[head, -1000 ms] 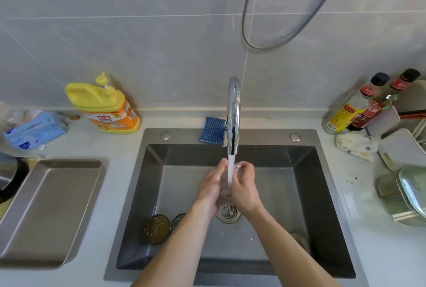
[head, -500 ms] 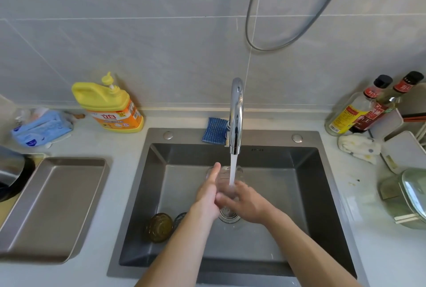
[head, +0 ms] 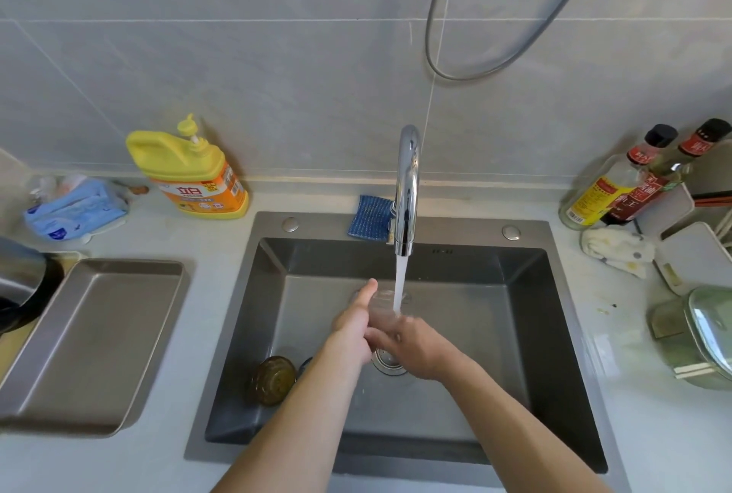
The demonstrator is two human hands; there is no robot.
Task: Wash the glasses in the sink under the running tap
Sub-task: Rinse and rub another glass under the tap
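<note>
Holding glass (head: 381, 304) below tap (head: 408, 183), mouth to stream, for rinsing; right hand (head: 414, 348) curled round base, left hand (head: 350, 328) against wall for steadying, one digit straight, rest hidden, grip unclear.

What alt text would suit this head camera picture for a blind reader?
Two bare hands, the left hand and right hand, hold a clear glass under water running from a chrome tap into a steel sink. An amber glass sits on the sink floor; a yellow soap bottle stands on the counter.
</note>
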